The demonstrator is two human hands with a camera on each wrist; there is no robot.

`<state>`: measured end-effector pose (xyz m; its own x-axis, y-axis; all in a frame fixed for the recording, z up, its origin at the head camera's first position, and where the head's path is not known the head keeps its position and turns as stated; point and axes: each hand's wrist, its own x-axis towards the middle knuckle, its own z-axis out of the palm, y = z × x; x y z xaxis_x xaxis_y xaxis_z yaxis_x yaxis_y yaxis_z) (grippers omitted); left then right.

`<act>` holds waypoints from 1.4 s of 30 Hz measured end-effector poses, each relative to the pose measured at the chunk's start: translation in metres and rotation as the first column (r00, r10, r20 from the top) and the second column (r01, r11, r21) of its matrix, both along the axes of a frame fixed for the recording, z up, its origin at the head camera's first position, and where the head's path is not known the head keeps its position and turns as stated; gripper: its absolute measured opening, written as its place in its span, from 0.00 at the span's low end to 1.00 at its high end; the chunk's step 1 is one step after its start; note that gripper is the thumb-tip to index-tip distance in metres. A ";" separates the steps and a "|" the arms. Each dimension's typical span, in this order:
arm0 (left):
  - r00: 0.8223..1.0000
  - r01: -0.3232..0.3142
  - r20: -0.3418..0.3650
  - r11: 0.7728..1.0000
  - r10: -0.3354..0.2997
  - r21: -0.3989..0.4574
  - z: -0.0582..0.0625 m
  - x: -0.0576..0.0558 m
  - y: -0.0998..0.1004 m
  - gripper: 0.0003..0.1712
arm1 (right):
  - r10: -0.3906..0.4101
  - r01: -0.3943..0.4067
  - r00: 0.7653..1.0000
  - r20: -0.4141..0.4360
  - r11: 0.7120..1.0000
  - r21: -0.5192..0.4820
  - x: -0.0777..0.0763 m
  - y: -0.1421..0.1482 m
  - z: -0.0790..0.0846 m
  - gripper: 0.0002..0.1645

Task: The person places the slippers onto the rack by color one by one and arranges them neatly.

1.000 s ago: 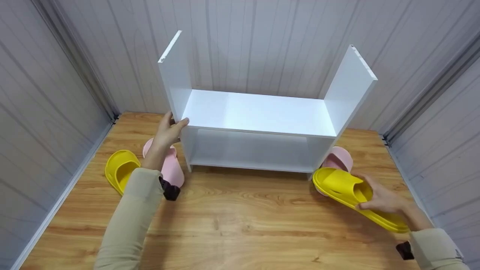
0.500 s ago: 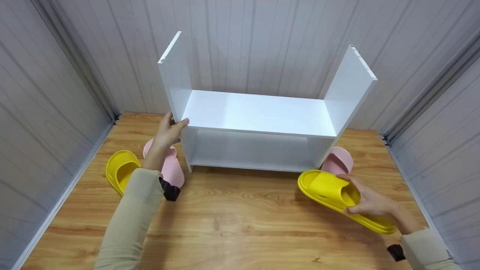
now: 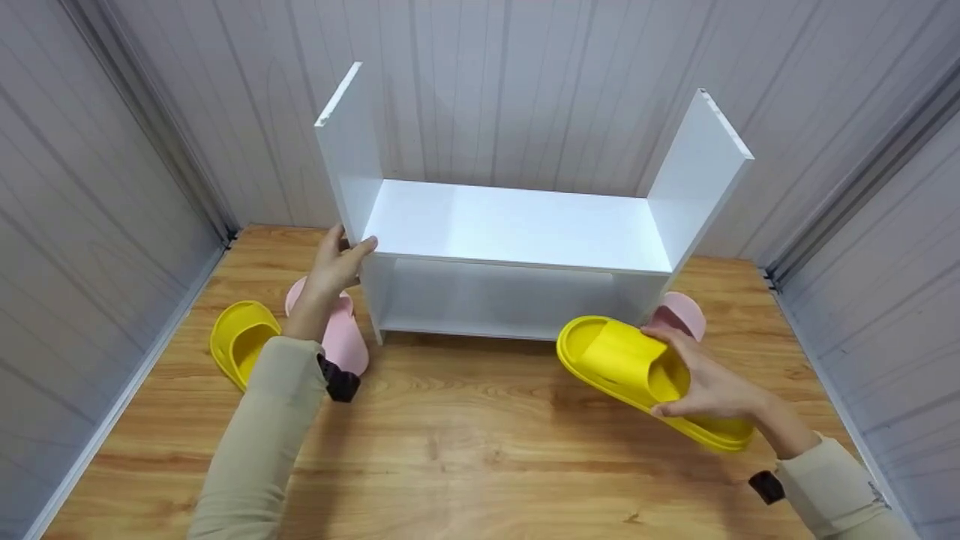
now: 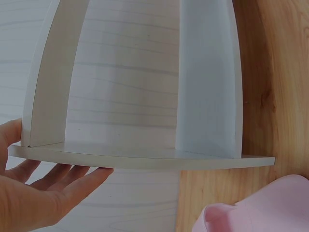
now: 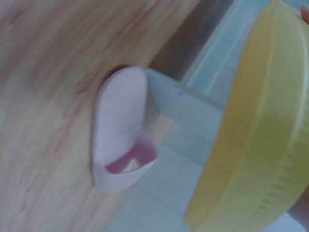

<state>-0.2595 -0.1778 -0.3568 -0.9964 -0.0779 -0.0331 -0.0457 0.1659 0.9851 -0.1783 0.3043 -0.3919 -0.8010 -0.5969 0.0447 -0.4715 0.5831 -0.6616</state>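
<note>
A white two-tier shelf (image 3: pixel 517 229), its top side open between two upright panels, stands against the back wall. My left hand (image 3: pixel 328 268) grips its left side panel where the middle board meets it; in the left wrist view the thumb lies on the board's edge and the fingers (image 4: pixel 84 181) behind the panel. My right hand (image 3: pixel 712 384) holds a yellow slipper (image 3: pixel 616 358) by the side of its strap, tilted, toe toward the shelf. The slipper overlaps the shelf's lower right front corner in the head view. Its sole (image 5: pixel 263 130) fills the right side of the right wrist view.
Left of the shelf lie another yellow slipper (image 3: pixel 238 330) and a pink slipper (image 3: pixel 346 341), both partly behind my left arm. A second pink slipper (image 5: pixel 120 113) lies on the wooden floor (image 3: pixel 450 442) by the shelf's right side. Panelled walls enclose three sides.
My right hand has carried the yellow slipper leftward and slightly up, away from over the right pink slipper to before the shelf's right front. The left hand and shelf have stayed put.
</note>
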 end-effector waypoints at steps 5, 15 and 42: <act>1.000 0.003 0.012 1.000 -0.003 0.019 0.000 0.000 0.001 0.30 | 0.015 -0.013 0.998 -0.068 0.999 0.030 -0.005 -0.009 0.004 0.58; 0.999 0.008 0.032 1.000 -0.009 0.022 0.004 0.002 0.000 0.32 | 0.041 -0.039 0.993 -0.109 0.999 0.021 -0.010 -0.026 0.024 0.58; 1.000 0.006 0.007 1.000 -0.006 0.011 0.003 0.003 0.000 0.31 | -0.333 0.321 0.931 -0.148 0.942 -0.100 -0.020 -0.073 0.076 0.59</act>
<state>-0.2566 -0.1780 -0.3541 -0.9966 -0.0712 -0.0407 -0.0514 0.1555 0.9865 -0.1984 0.2317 -0.3161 -0.9300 -0.2929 0.2220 -0.3656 0.6759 -0.6399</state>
